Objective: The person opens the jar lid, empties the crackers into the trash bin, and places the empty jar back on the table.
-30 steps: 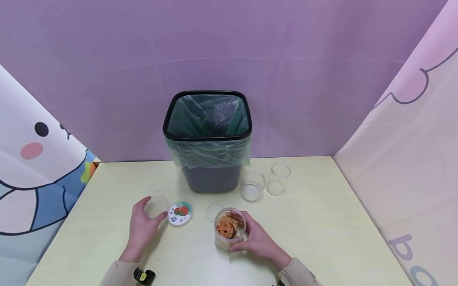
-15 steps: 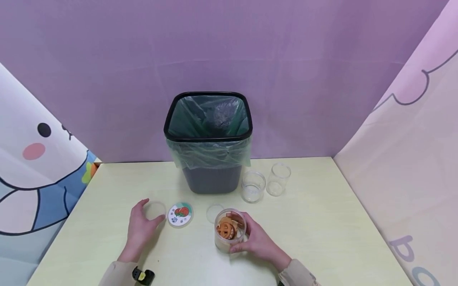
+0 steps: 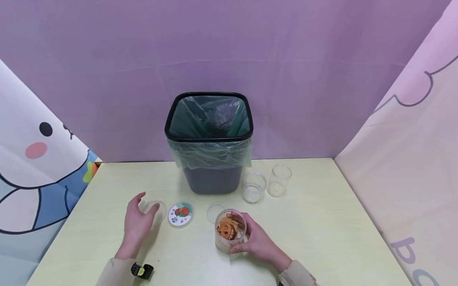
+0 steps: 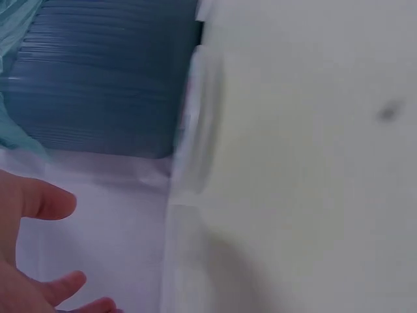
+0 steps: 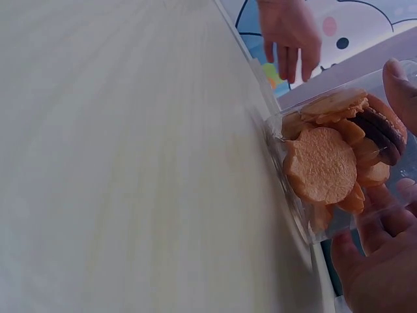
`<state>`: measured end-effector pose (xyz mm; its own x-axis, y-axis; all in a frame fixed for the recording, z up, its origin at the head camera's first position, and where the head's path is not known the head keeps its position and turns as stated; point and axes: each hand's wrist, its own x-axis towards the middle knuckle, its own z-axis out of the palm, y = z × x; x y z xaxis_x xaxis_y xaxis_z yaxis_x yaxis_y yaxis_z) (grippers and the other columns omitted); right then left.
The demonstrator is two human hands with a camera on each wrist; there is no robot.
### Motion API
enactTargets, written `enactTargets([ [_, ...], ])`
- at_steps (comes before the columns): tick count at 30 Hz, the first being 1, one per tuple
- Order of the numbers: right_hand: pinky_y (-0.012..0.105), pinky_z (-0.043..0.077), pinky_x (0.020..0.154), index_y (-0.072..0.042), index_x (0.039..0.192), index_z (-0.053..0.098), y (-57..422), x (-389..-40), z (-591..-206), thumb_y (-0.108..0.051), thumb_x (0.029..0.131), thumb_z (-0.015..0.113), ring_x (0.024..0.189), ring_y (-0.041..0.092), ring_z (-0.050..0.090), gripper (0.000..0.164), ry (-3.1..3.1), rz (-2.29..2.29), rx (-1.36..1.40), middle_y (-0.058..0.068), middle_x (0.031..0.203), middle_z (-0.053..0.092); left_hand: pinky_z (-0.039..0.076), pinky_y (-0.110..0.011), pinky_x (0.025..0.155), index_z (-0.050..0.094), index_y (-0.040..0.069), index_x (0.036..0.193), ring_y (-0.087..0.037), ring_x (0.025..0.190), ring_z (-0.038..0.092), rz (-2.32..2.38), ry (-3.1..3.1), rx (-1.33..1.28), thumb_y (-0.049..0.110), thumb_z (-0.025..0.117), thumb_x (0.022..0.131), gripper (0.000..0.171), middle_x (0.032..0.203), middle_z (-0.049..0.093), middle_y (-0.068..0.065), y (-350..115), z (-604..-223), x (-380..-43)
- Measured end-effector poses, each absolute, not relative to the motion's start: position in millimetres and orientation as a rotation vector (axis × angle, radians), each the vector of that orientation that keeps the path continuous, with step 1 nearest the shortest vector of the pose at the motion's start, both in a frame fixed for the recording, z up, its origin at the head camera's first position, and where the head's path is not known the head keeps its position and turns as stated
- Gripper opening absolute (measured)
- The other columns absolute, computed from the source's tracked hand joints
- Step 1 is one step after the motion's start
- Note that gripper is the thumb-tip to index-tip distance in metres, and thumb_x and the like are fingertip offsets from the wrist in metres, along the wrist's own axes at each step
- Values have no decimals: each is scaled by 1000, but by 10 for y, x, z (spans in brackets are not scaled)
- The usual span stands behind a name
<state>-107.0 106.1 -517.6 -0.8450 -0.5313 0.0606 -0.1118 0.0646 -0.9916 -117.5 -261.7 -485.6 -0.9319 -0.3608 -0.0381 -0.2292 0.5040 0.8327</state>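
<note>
My right hand (image 3: 258, 241) grips a clear plastic jar (image 3: 224, 243) from its right side. The jar stands upright, without a lid, on the table. Brown cookies (image 5: 322, 166) fill its lower part, and a dark-filled sandwich cookie (image 5: 381, 130) shows among them in the right wrist view. My left hand (image 3: 138, 222) is raised over the left of the table, thumb and fingers spread, holding nothing. A clear round lid (image 3: 162, 211) lies beneath and beside its thumb. Just right of that lies a lid with a printed tomato label (image 3: 180, 214).
A grey bin (image 3: 214, 180) with a green liner bag stands at the back middle. To its right are two clear jars, a wide one (image 3: 253, 190) and a narrower one (image 3: 278, 180). Another clear disc (image 3: 212, 212) lies behind the cookie jar.
My left hand has let go of the clear lid, leaving it on the table, and has drawn back slightly to the left. The right hand still holds the jar in place.
</note>
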Motion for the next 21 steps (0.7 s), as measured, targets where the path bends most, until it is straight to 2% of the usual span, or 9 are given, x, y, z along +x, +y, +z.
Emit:
enactTargets([
  [5,31,31,113,-11,145,44,1062,-1065,-5177,-8,63,92,135,28,45,94,2038,-1844,-671,5,144,52,27,-59,110,36,0,150,-43,140,33,-1357,-2539,424,26,63,98,64,152,37,-25,-2591,-4707,-1247],
  [12,31,31,113,-10,145,43,1063,-1075,-5179,-12,63,92,135,28,45,96,2056,-1837,-692,5,145,51,36,-51,102,50,2,140,-34,127,51,-1268,-2437,198,19,63,98,47,137,57,-17,-2487,-4456,-1367],
  [21,33,30,113,-11,144,44,1065,-1065,-5177,-9,63,92,136,29,45,94,2031,-1843,-661,5,143,52,44,-47,87,53,4,138,-29,115,61,-1132,-2370,-47,22,61,99,43,129,63,-11,-2264,-4075,-1507],
])
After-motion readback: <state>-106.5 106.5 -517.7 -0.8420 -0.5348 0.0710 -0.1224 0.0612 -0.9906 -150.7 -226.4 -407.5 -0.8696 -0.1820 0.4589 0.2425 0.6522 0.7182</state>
